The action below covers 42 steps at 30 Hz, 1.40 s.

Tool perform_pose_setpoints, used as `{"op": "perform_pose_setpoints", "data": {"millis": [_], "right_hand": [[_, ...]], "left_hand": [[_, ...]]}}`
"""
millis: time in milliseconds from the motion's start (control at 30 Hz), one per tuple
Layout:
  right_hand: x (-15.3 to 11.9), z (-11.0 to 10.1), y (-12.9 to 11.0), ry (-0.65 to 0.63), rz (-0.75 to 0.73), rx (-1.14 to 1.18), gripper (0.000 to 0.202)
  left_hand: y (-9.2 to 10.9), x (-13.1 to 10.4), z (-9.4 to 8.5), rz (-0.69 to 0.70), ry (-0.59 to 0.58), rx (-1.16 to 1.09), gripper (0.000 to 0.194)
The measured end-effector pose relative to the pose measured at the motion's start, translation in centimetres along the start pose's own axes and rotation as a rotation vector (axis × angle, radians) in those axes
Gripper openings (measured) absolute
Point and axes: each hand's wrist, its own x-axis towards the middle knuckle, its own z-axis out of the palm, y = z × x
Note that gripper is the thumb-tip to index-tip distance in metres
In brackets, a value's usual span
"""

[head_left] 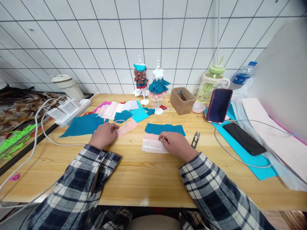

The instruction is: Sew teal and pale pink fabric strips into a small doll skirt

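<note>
My left hand (105, 134) is closed at the fingertips on the edge of a thin white ring (126, 124), above a pale pink paper piece (131, 126). Resting over the right end of a pale pink and white strip (153, 146), my right hand (178, 145) has its fingers curled; what is between the fingertips is hidden. Just behind that strip lies a dark teal strip (165, 128). Small scissors-like thread snips (195, 140) lie to the right of my right hand, apart from it.
Two small dress forms, one in a teal skirt (158, 86), one in brown and teal (140, 78), stand at the back. Beside them are a cardboard box (184, 105) and a propped phone (218, 105). A power strip (72, 111) with cables (45, 134) lies left; another phone (244, 138) right.
</note>
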Motion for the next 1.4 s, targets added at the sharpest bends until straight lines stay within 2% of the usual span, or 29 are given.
{"op": "perform_pose_setpoints", "data": {"millis": [267, 433, 667, 833, 967, 1100, 1167, 1300, 1400], "right_hand": [[0.0, 0.5, -0.3, 0.053, -0.034, 0.019, 0.020], [0.1, 0.8, -0.2, 0.047, -0.048, 0.026, 0.019], [0.1, 0.8, -0.3, 0.045, -0.059, 0.037, 0.020], [0.1, 0.7, -0.5, 0.043, -0.060, 0.041, 0.020], [0.1, 0.7, -0.5, 0.039, -0.066, 0.045, 0.020], [0.2, 0.7, -0.5, 0.040, -0.069, 0.048, 0.020], [0.2, 0.7, -0.5, 0.034, -0.064, 0.045, 0.020], [0.2, 0.7, -0.5, 0.024, -0.062, 0.038, 0.021], [0.1, 0.7, -0.6, 0.036, -0.066, 0.041, 0.020]], "left_hand": [[1.5, -1.1, -1.4, -0.075, -0.030, 0.208, 0.034], [1.4, -0.7, -1.1, -0.054, -0.079, 0.167, 0.019], [1.5, -0.5, -0.1, -0.034, -0.127, -0.069, 0.031], [2.0, -0.9, -0.6, 0.008, -0.183, -0.006, 0.034], [2.0, -0.8, -0.7, -0.025, -0.136, 0.011, 0.025], [2.0, -0.8, -0.6, -0.109, -0.012, -0.097, 0.037], [2.1, -0.8, -0.7, -0.122, -0.012, -0.144, 0.044], [2.0, -0.7, -0.6, -0.080, -0.084, -0.161, 0.046], [2.2, -0.7, -0.3, -0.073, 0.001, -0.275, 0.053]]}}
